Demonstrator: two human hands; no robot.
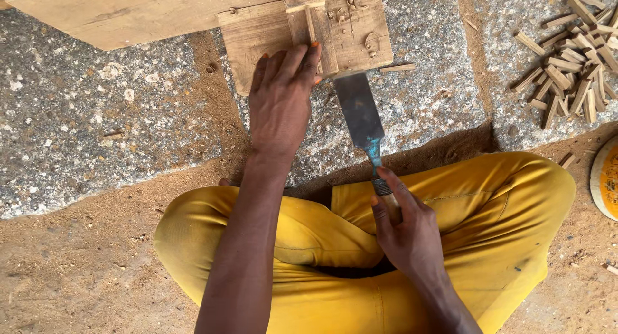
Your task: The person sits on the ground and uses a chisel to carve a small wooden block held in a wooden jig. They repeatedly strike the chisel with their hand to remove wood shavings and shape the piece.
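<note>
Sawdust covers the ground around a speckled stone slab [84, 121], where a person in yellow trousers [489, 205] sits cross-legged, seen from the head camera. On the slab lies a small wooden block [257, 38] with a narrow strip [311, 28] standing on it, just below a larger plank [129, 12]. The left hand [283, 92] lies flat on the block, fingers spread and pressing down beside the strip, gripping nothing. The right hand [402, 228] is closed around the handle of a broad chisel [360, 115], whose blade points away from the body and meets the block's near edge. Off to the right, well apart, sits a heap of short cut sticks [570, 57], and one loose stick [397, 68] lies just beside the block. Judging by that heap, many pieces are already split off, while the block under the left hand looks mostly whole, so plenty of cutting seems left.
</note>
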